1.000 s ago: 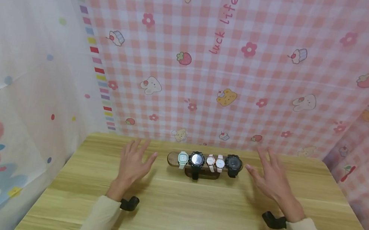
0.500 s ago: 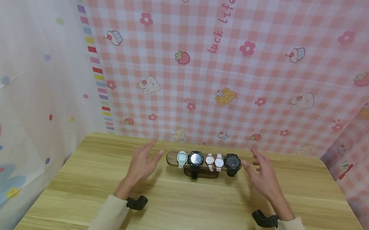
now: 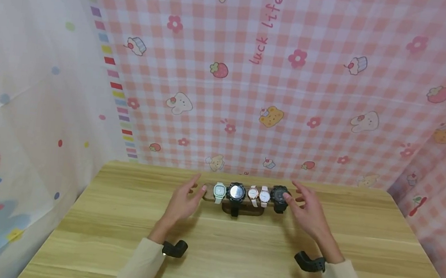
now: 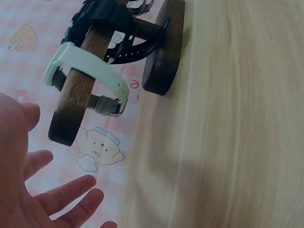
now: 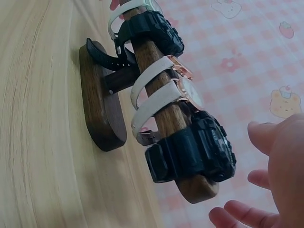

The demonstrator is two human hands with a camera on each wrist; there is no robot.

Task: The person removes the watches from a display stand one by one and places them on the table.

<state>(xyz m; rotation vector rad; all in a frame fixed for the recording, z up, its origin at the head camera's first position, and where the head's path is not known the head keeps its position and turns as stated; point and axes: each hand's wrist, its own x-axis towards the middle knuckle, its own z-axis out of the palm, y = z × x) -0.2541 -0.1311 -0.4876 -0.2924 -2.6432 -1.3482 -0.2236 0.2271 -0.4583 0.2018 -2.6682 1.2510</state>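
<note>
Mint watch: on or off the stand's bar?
On. Left wrist view: the mint watch has its strap looped around the wooden bar.

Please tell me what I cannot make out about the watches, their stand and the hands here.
- Head view: the time on the mint watch, too small to read.
- Head view: part of the rightmost black watch, covered by the right hand.
- Left wrist view: much of the left hand, cut off by the left and bottom edges.
- Left wrist view: the stand's far end, cut off by the top edge.
</note>
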